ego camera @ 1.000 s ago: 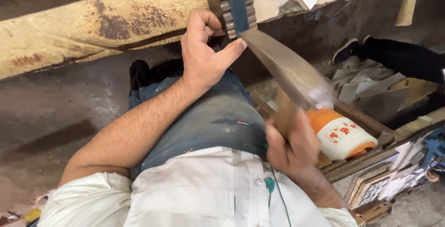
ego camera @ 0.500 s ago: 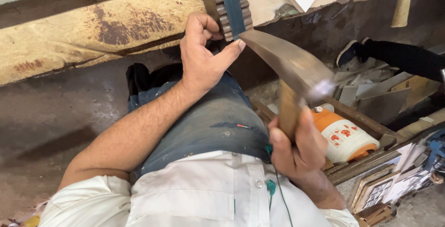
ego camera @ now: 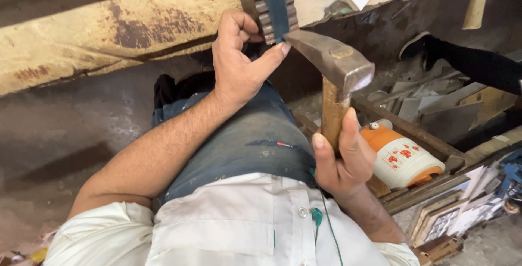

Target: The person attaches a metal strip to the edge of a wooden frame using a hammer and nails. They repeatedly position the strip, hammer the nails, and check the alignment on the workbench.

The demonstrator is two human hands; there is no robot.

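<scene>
Above your right hand, which was clamped low on the wooden handle, the hammer looked top-heavy and stiff, its head meeting the ridged dark block that your left hand pinched steady.

- The hammer is seen with a dull grey steel head and a worn brown wooden handle.
- A dark teal strip is shown against brown ribbed wood.
- The jug is coloured orange and white, patterned with small red flowers.
- The beam is painted pale yellow, blotched with rust-brown.
- Faded blue jeans and a white shirt are worn.
</scene>
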